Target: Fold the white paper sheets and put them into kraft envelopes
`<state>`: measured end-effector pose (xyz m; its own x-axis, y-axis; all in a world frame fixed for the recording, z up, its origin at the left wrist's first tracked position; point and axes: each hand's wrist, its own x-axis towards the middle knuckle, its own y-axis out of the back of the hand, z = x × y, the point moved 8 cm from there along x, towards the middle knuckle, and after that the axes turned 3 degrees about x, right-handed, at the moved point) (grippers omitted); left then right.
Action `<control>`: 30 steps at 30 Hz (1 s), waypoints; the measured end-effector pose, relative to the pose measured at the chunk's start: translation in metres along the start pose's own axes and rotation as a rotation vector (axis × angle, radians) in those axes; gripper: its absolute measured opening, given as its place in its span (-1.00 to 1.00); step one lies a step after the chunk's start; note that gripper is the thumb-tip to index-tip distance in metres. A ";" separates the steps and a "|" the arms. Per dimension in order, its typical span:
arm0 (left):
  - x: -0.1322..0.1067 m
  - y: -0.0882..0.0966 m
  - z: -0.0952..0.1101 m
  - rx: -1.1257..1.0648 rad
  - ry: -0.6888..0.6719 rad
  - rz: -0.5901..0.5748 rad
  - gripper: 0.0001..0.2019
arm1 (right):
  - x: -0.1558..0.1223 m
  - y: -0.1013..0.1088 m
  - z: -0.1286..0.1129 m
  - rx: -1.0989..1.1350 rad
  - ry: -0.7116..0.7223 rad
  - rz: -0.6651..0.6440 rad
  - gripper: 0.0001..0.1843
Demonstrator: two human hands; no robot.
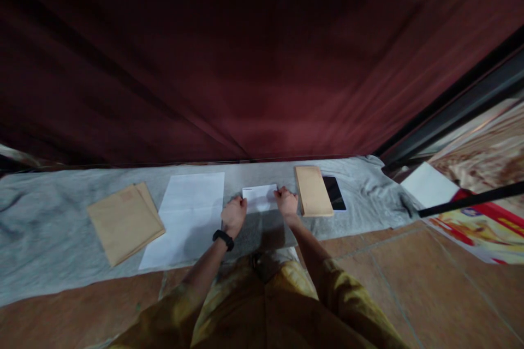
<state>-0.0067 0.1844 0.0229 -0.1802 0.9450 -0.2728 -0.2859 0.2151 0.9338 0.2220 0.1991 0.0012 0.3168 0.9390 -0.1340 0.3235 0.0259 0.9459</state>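
A small folded sheet of white paper lies on the grey cloth in front of me, between my two hands. My left hand, below a dark wristband, is closed at the paper's left edge. At its right edge my right hand is closed too, fingers curled on the corner. Left of my left hand a large white sheet with faint creases lies flat. Just right of my right hand rests a stack of narrow brown envelopes.
Larger brown envelopes lie at the left, overlapping the white sheet. A dark-screened phone or tablet is partly under the narrow envelopes. The grey cloth covers the surface. A dark red curtain hangs behind; a printed box stands right.
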 end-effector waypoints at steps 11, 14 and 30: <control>0.007 -0.001 0.002 0.060 -0.002 0.030 -0.61 | 0.006 -0.006 -0.002 -0.036 0.024 0.058 -0.63; 0.010 -0.003 0.002 0.070 -0.017 0.035 -0.61 | 0.007 -0.008 -0.002 -0.039 0.029 0.075 -0.62; 0.014 -0.007 0.002 0.098 -0.028 0.075 -0.59 | 0.007 -0.009 -0.003 -0.064 0.032 0.096 -0.59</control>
<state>-0.0051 0.1961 0.0127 -0.1713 0.9656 -0.1957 -0.1787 0.1649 0.9700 0.2188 0.2058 -0.0079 0.3144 0.9487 -0.0335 0.2355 -0.0437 0.9709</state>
